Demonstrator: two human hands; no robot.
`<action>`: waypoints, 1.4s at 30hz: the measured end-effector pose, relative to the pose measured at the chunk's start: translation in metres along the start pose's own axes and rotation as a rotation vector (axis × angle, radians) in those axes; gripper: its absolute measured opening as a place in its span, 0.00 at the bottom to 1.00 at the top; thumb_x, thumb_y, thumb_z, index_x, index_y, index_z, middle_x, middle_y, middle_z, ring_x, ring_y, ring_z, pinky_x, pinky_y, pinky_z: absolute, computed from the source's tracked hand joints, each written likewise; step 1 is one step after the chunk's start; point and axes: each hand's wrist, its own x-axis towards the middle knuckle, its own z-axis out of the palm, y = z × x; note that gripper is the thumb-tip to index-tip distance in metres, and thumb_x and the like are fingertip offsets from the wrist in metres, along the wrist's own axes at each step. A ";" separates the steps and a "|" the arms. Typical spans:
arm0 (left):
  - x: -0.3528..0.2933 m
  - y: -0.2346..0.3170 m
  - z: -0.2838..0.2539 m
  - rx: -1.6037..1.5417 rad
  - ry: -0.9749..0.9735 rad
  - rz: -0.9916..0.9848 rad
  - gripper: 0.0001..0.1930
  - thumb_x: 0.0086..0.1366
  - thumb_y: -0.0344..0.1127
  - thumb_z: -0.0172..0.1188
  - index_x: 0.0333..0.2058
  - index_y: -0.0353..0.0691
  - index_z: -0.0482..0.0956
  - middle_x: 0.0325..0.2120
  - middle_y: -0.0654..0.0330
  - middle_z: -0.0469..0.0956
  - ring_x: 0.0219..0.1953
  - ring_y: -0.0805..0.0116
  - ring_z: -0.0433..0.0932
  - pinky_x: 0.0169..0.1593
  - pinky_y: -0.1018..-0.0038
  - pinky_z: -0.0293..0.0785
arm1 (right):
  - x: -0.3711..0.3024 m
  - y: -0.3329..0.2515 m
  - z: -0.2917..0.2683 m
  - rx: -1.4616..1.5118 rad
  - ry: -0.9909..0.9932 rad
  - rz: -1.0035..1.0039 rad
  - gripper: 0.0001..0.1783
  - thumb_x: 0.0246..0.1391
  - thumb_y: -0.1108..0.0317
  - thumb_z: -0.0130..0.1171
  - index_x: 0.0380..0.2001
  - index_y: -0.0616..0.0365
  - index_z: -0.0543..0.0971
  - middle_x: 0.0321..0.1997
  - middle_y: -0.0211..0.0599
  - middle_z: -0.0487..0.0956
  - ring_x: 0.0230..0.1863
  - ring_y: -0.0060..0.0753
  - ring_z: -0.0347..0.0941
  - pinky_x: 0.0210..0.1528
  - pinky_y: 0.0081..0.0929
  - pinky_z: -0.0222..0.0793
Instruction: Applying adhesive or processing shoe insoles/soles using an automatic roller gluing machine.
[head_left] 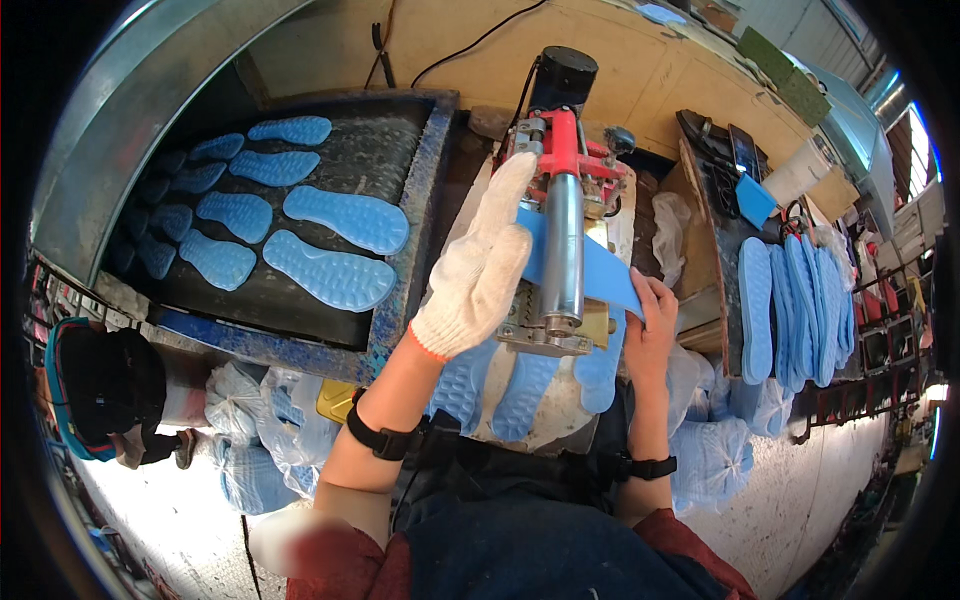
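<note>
A blue shoe sole (610, 278) passes under the shiny metal roller (563, 250) of a red machine (565, 140). My right hand (652, 325), bare, pinches the sole's right end between thumb and fingers. On the roller's left side, my left hand (475, 265) wears a white knit glove. Its fingers stretch out beside the sole's other end, seeming to touch it; the palm side is partly hidden. Several more blue soles (525, 392) lie on the machine's near edge, below the roller.
To the left, a dark conveyor belt (345, 130) with a worn blue frame carries several blue soles (330, 270). A stack of soles (800, 310) stands on the right-hand bench (731, 330). Bagged soles (250, 475) sit on the floor, and another person (110, 390) is at far left.
</note>
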 end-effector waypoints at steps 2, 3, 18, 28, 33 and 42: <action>0.005 -0.004 -0.006 0.384 -0.064 0.144 0.27 0.69 0.40 0.44 0.63 0.34 0.56 0.63 0.44 0.56 0.65 0.48 0.56 0.65 0.66 0.53 | -0.003 -0.003 0.002 0.055 -0.042 0.045 0.31 0.46 0.81 0.57 0.56 0.48 0.71 0.48 0.40 0.71 0.51 0.43 0.66 0.52 0.32 0.63; 0.007 -0.010 -0.007 0.540 -0.052 0.256 0.26 0.68 0.38 0.47 0.61 0.33 0.60 0.59 0.41 0.61 0.61 0.43 0.62 0.62 0.66 0.57 | -0.005 -0.004 0.003 0.047 -0.042 0.051 0.31 0.46 0.81 0.57 0.56 0.48 0.71 0.48 0.40 0.71 0.51 0.43 0.66 0.52 0.32 0.63; -0.048 -0.018 -0.040 0.202 -0.142 -0.451 0.37 0.71 0.59 0.19 0.64 0.34 0.53 0.61 0.51 0.60 0.60 0.61 0.62 0.64 0.68 0.54 | -0.091 -0.015 0.090 0.554 -0.567 0.422 0.07 0.54 0.73 0.55 0.37 0.61 0.77 0.31 0.37 0.78 0.32 0.33 0.75 0.34 0.28 0.69; -0.096 0.014 -0.041 -0.578 0.253 -0.958 0.37 0.70 0.61 0.30 0.62 0.34 0.57 0.56 0.53 0.67 0.57 0.64 0.68 0.60 0.69 0.63 | -0.109 -0.049 0.150 0.882 -0.338 0.496 0.18 0.48 0.70 0.64 0.43 0.63 0.75 0.35 0.38 0.79 0.34 0.31 0.74 0.39 0.30 0.70; -0.064 0.037 -0.053 -0.789 0.644 -0.883 0.32 0.69 0.59 0.38 0.56 0.35 0.65 0.49 0.52 0.72 0.52 0.62 0.72 0.56 0.65 0.69 | -0.086 -0.064 0.119 0.766 -0.558 0.661 0.13 0.51 0.70 0.63 0.40 0.63 0.75 0.32 0.33 0.77 0.28 0.23 0.73 0.31 0.22 0.70; 0.050 -0.081 -0.163 -0.966 0.773 -0.480 0.31 0.68 0.54 0.41 0.58 0.33 0.57 0.52 0.48 0.68 0.53 0.52 0.71 0.56 0.55 0.68 | -0.071 -0.073 0.115 0.918 -0.485 0.947 0.09 0.52 0.74 0.60 0.36 0.60 0.72 0.32 0.33 0.74 0.29 0.21 0.73 0.23 0.19 0.66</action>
